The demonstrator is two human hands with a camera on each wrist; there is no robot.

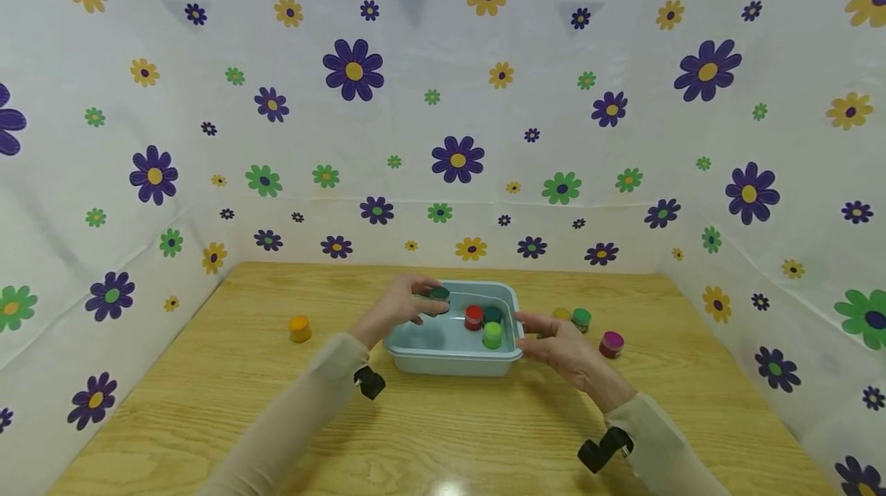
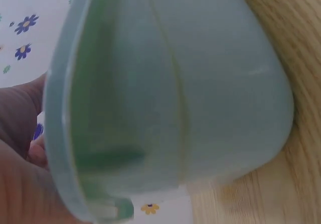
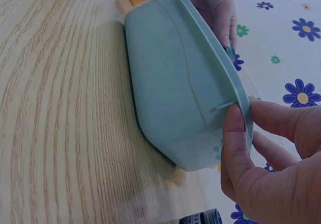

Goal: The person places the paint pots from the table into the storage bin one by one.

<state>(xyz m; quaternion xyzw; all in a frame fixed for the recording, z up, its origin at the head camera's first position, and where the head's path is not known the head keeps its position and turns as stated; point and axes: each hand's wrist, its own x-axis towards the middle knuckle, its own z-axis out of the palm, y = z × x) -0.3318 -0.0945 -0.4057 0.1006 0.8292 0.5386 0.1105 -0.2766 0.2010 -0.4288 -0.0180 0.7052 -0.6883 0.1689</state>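
Four lidded jars stood on the wooden table (image 1: 304, 404) around a pale blue plastic basin (image 1: 450, 364): an orange jar (image 1: 300, 329) well apart on the left, and a yellow jar (image 1: 561, 314), a green jar (image 1: 581, 319) and a magenta jar (image 1: 612, 344) on the right. The right hand partly covered the yellow one from the head view. A flower-printed sheet (image 1: 415, 119) rose behind. Inside the basin, toward its right end, a red jar (image 1: 474, 317), a dark teal jar (image 1: 492, 314) and a lime green jar (image 1: 492, 335) sat close together.

The left hand (image 1: 403, 301) gripped a dark green jar (image 1: 439, 294) over the basin's left part, thumb and fingers parted just by the jar's width. The right hand (image 1: 564, 344) pinched the basin's right rim, digits on both sides of the thin edge.

The basin was smooth, with rounded corners and an outturned lip; the jars were short cylinders; the tabletop showed streaky grain.
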